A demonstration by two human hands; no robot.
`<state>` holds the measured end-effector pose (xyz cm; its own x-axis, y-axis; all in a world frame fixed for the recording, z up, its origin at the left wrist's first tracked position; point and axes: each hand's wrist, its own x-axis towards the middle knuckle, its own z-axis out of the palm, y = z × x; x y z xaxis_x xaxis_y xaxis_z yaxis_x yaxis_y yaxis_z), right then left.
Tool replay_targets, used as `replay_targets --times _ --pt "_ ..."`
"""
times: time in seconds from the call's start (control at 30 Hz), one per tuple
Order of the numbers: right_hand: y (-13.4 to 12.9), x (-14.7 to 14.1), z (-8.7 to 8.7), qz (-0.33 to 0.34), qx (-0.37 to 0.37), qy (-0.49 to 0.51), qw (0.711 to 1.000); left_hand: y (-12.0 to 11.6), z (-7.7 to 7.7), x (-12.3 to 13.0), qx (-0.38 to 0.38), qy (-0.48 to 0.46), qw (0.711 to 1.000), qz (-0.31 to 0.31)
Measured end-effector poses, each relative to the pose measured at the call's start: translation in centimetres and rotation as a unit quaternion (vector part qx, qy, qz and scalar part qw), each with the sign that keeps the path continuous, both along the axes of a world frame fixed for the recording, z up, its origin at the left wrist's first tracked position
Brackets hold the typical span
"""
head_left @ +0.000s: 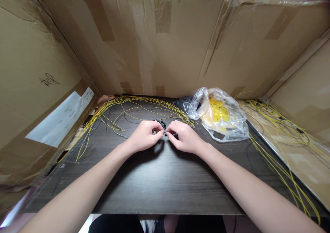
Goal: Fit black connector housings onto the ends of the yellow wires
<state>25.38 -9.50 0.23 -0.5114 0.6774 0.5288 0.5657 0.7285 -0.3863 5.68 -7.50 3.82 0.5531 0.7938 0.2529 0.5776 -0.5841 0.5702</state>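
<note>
My left hand (147,134) and my right hand (183,135) meet fingertip to fingertip over the middle of the dark table. Both are closed in a pinch. A tiny dark piece (165,134) shows at the right fingertips; its kind is too small to make out. What the left fingertips hold is hidden. Just behind the fingers lies a small heap of black parts (163,124), partly covered by my left hand. Beyond it, a bundle of thin yellow wires (134,98) curves across the back left of the table.
A clear plastic bag (232,131) with small yellow parts (219,110) lies at the back right, beside a bag of black parts (184,103). More yellow wires (281,164) hang over the right edge. Cardboard walls (185,51) enclose the dark table (160,188) on three sides.
</note>
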Motion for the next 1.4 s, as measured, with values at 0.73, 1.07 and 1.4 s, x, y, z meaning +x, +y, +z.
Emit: replay_targets --times 0.73,1.07,1.4 --pt "0.16 -0.11 0.1 0.005 0.003 0.026 1.0 0.36 -0.08 -0.22 -0.105 -0.024 0.994 0.016" --pt "0.1 -0.12 0.23 0.011 -0.004 0.022 1.0 0.75 0.14 -0.62 -0.129 -0.03 0.991 -0.006" --pt "0.31 0.14 -0.12 -0.006 -0.031 0.039 0.999 0.97 -0.39 -0.72 -0.112 -0.017 0.994 0.003"
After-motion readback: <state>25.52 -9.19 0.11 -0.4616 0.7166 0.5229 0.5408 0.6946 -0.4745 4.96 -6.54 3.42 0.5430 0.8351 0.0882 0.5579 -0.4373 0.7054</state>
